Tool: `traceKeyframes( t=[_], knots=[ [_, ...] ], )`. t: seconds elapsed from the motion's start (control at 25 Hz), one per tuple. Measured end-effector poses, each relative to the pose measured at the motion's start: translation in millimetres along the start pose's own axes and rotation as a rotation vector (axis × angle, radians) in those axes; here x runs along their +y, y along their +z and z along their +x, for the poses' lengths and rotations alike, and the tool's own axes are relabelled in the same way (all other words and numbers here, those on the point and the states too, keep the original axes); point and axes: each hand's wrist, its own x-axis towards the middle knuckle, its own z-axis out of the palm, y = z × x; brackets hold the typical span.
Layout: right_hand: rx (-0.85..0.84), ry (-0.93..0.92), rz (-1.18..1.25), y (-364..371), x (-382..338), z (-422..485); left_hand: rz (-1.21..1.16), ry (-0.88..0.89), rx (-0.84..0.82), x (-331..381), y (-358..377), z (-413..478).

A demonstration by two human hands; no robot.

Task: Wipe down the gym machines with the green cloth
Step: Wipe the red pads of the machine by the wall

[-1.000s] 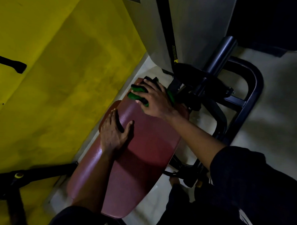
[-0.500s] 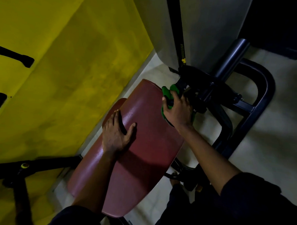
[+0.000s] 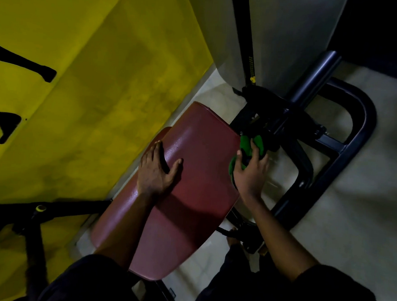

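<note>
I am wiping the right edge of the red seat pad [image 3: 198, 195]: my right hand [image 3: 250, 172] grips the bunched green cloth [image 3: 247, 145] there, fingers curled round it, beside the black frame [image 3: 362, 124]. My left hand [image 3: 157, 171] rests flat at the left edge, fingers together, thumb out. Next, I judge, sweep the cloth along that edge.

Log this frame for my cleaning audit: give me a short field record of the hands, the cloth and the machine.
left hand: rests flat on the maroon pad, thumb spread
right hand: grips the green cloth
green cloth: bunched, at the pad's right edge
black frame: to the right of the pad
yellow wall: to the left of the pad
</note>
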Motion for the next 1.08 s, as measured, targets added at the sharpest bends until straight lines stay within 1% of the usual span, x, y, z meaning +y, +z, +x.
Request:
traceKeyframes(
  t=[0.08,0.12,0.16,0.2,0.24,0.32,0.4,0.52,0.64,0.72,0.8,0.88,1.0,1.08],
  knots=[
    [0.007,0.136,0.196,2,12,-5,-0.002,0.0,-0.011,-2,-1,-1],
    [0.014,0.173,0.218,2,13,-4,0.004,0.005,-0.011,-2,-1,0],
    [0.01,0.174,0.18,1,13,-3,0.01,0.006,-0.014,-2,-1,0],
    [0.01,0.121,0.083,1,11,-2,0.011,0.005,-0.019,-3,0,1],
    [0.017,0.023,-0.038,-1,8,-1,0.01,0.002,-0.022,-4,0,1],
    [0.033,-0.227,-0.243,-4,-1,8,0.021,0.0,-0.018,-6,1,1],
    [0.012,-0.385,-0.288,-3,-15,24,0.014,-0.001,-0.029,-7,1,1],
    [-0.042,-0.529,-0.245,6,-36,38,-0.011,0.014,-0.01,-10,4,1],
    [-0.084,-0.688,-0.324,16,-64,45,-0.026,0.022,-0.002,-12,1,0],
    [-0.135,-0.717,-0.352,18,-90,59,-0.041,0.026,-0.003,-12,-2,0],
    [-0.189,-0.674,-0.378,19,-122,74,-0.073,0.023,-0.018,-15,-4,0],
    [-0.21,-0.659,-0.468,24,-145,75,-0.135,0.034,-0.051,-17,-3,3],
    [-0.215,-0.729,-0.604,44,-164,48,-0.31,0.055,-0.131,-35,-9,4],
    [-0.277,-0.787,-0.65,48,-169,38,-0.38,0.041,-0.165,-58,-18,-3]
  ],
)
